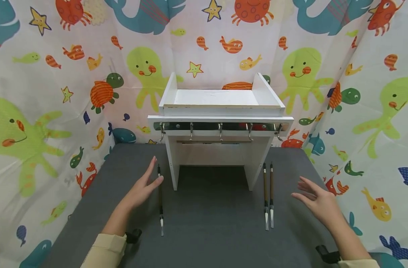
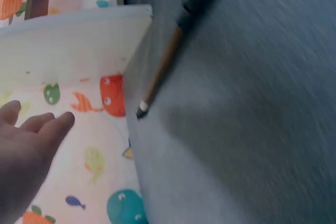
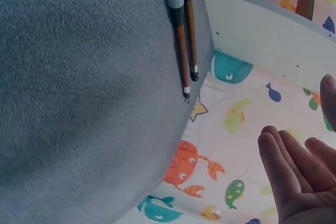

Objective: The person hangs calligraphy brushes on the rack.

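A white wooden rack [image 1: 220, 111] with a row of metal hooks [image 1: 220, 130] stands at the back of the grey table [image 1: 207, 230]. One calligraphy brush [image 1: 161, 201] [image 2: 163, 66] lies left of the rack. Two brushes [image 1: 268, 197] [image 3: 184, 40] lie side by side on its right. My left hand [image 1: 145, 184] [image 2: 26, 150] hovers open just left of the single brush, fingers straight. To the right of the pair, my right hand [image 1: 316, 199] [image 3: 299, 171] is open and holds nothing.
A cloth backdrop [image 1: 50, 93] printed with sea animals surrounds the table on three sides. Black clamps [image 1: 133, 235] sit near the front edge by each wrist. Bare grey cloth lies between the brushes in front of the rack.
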Motion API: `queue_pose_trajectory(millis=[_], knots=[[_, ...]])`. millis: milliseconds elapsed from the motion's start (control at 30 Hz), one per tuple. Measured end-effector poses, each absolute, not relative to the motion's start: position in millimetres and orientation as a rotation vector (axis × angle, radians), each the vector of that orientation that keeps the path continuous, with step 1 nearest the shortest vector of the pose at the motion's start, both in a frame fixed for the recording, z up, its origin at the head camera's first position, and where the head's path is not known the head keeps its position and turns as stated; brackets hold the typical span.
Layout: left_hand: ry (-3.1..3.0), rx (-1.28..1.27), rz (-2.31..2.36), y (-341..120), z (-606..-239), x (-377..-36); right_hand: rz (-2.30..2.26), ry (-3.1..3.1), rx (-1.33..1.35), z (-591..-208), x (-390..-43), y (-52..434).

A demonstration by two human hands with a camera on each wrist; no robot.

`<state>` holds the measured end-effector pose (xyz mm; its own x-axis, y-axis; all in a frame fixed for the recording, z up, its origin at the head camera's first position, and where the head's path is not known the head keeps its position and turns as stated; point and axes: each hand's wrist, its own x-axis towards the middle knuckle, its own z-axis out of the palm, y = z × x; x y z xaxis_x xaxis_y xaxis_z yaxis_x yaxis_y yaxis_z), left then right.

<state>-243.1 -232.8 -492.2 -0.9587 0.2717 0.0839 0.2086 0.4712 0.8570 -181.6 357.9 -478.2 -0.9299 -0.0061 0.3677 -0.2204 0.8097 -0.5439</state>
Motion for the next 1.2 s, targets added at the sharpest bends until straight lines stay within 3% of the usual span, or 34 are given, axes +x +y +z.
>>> queue_pose_trajectory(millis=[300, 867, 1200], knots=[[2.422, 0.579, 1.871, -211.8, -492.5, -266.1, 1.105, -2.806, -0.022, -487.3, -191.3, 360.2], [2.424, 0.458, 1.979, -187.3, -490.5, -283.0, 1.206, -2.865, 0.034, -495.5, -215.6, 349.9], [2.471, 0.552, 2.056, -179.0, -497.4, -286.6, 1.235, -2.918, -0.029, -505.8, -226.7, 346.1]])
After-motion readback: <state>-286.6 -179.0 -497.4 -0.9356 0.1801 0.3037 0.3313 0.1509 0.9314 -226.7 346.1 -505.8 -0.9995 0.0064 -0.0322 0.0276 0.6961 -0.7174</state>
